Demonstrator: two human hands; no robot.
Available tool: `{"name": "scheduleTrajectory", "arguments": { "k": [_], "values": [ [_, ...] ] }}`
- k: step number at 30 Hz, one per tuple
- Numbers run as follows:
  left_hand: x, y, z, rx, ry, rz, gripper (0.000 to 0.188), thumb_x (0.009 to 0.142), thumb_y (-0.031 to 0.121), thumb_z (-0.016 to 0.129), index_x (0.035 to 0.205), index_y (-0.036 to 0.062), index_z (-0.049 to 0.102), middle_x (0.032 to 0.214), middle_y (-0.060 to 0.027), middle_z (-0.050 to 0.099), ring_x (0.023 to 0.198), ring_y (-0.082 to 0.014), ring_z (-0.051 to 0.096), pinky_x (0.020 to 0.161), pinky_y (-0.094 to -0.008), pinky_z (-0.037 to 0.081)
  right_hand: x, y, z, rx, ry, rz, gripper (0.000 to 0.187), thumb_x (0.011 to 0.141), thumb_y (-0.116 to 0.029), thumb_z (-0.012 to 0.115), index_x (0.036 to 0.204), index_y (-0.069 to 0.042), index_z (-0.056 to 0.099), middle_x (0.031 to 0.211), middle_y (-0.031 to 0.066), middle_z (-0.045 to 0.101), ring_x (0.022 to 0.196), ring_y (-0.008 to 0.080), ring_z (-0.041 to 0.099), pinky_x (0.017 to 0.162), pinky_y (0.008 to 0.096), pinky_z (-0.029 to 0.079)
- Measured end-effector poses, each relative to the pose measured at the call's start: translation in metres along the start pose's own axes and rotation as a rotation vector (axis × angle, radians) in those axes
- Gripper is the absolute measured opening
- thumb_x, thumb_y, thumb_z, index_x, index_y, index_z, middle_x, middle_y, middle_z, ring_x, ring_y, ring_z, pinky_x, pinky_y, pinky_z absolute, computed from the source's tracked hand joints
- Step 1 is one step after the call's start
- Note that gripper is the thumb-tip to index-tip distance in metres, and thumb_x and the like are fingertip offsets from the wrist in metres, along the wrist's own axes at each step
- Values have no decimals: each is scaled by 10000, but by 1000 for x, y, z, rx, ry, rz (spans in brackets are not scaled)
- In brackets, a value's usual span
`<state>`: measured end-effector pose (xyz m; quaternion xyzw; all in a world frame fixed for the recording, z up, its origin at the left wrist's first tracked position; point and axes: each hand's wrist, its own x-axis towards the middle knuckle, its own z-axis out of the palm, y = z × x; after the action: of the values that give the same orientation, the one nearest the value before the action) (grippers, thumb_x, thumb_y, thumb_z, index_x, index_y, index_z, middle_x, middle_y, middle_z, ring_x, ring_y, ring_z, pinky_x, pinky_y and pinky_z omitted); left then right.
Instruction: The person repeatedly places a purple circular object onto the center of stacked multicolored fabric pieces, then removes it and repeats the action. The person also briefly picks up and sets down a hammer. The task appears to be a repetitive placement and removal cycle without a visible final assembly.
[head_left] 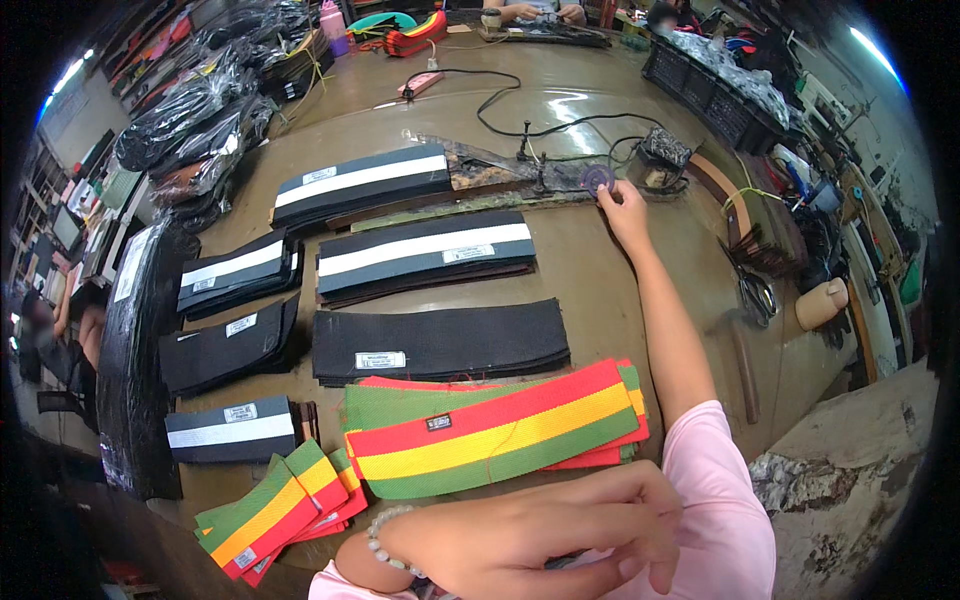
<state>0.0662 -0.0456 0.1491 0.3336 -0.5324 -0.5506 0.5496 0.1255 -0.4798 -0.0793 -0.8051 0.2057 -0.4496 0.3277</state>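
My right hand (622,208) reaches far across the table, its fingers closed at the edge of a small purple round disc (598,180). The disc is beside a dark, stained bench fixture (560,178) with upright metal posts. My left hand (540,530), with a beaded bracelet at the wrist, is near the front, palm down. Its fingers are loosely bent and apart, with nothing visible in them. Just beyond it lies a stack of red, yellow and green woven strips (490,435). Shorter strips of the same colours (265,515) fan out at the left.
Stacks of black strips (440,340) and grey-and-white striped strips (425,255) cover the left and middle. A black cord (490,100) crosses the table. At the right are scissors (755,295), a cone of thread (822,304) and a black crate (710,95). Another person's hands (545,12) work at the far edge.
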Motion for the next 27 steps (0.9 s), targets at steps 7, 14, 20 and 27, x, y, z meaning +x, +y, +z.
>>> {"name": "scheduleTrajectory", "arguments": {
  "k": [7,14,20,27],
  "values": [
    [4,-14,-2,66,-17,241,180,899,-47,512,977,-11,670,1106,-92,526,913,-152,575,746,-239,478,-2,1,1,67,21,75,289,890,-212,695,778,36,598,757,121,569,668,220,554,651,344,459],
    [5,-25,1,32,-2,348,146,907,-19,539,988,-9,660,1101,-114,523,971,-203,561,824,-292,463,-9,-4,-1,28,68,-39,241,885,-188,692,813,32,628,786,132,598,676,229,568,648,337,463],
    [17,-85,40,9,-227,213,149,935,84,562,1060,42,630,1100,-111,545,962,-226,549,851,-332,451,-7,-7,3,8,68,-45,273,873,-185,708,776,42,593,764,145,567,668,255,574,635,347,477],
    [22,-232,108,276,-204,-107,131,921,90,546,996,-11,580,911,-185,619,877,-280,608,814,-389,478,-8,-17,1,-16,60,-48,266,879,-176,700,795,56,601,826,153,582,686,255,582,614,340,533]
  ]
}}
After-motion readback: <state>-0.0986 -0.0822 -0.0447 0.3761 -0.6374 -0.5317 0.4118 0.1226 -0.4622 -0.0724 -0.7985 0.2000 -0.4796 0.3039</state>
